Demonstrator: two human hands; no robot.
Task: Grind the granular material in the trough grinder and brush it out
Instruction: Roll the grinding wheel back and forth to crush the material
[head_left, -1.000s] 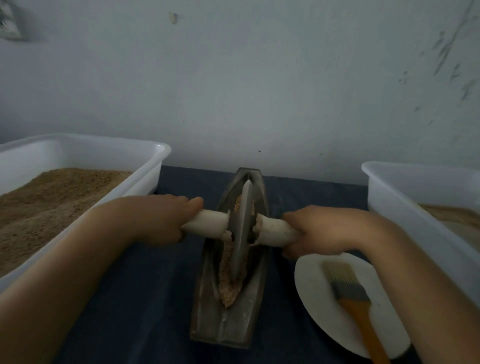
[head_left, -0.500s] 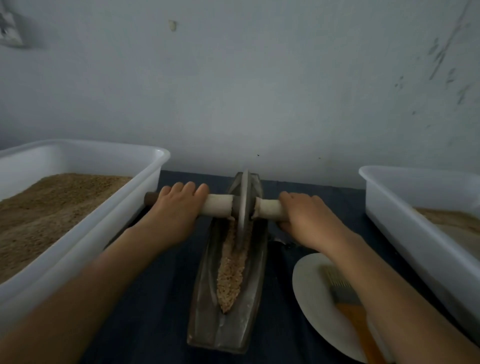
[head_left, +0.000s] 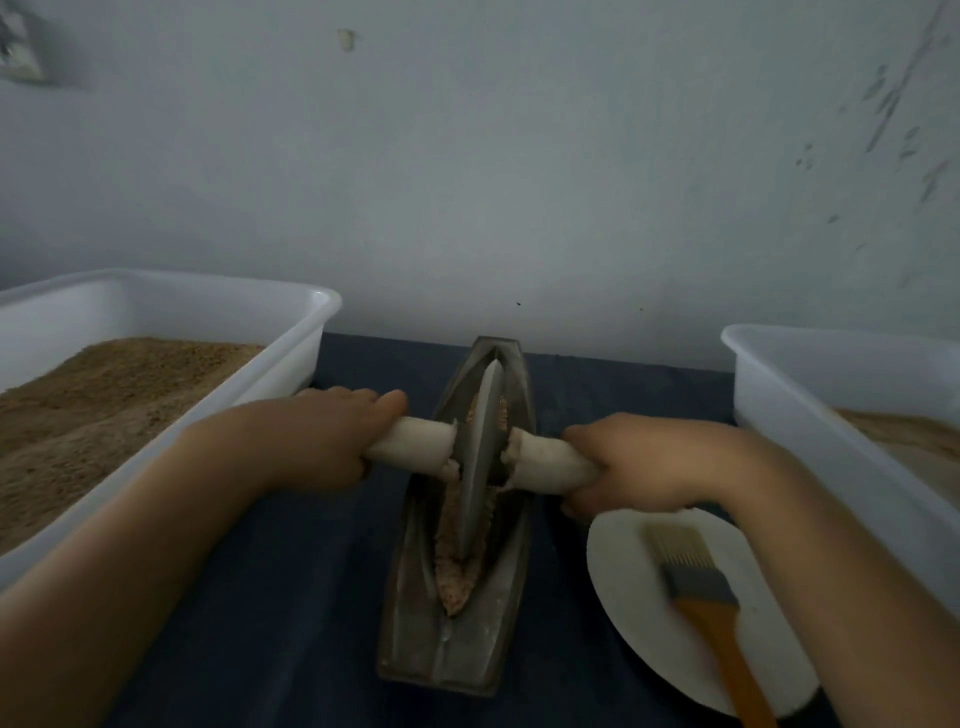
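Note:
A boat-shaped metal trough grinder (head_left: 410, 618) lies lengthwise on the dark cloth in the middle. Its metal wheel (head_left: 480, 457) stands upright in the groove at mid-length, with brown granular material (head_left: 454, 579) heaped beside and in front of it. A pale axle handle (head_left: 415, 446) runs through the wheel. My left hand (head_left: 311, 441) grips the handle's left end and my right hand (head_left: 639, 467) grips its right end. A brush (head_left: 696, 587) with an orange handle lies on a white plate (head_left: 618, 566) at the lower right.
A white tub (head_left: 306, 358) of brown granules stands on the left. Another white tub (head_left: 779, 405) with paler material stands on the right, close to my right forearm. A grey wall rises right behind the trough.
The wheel has rolled back toward me from the far end of the trough to its middle, both hands coming with it.

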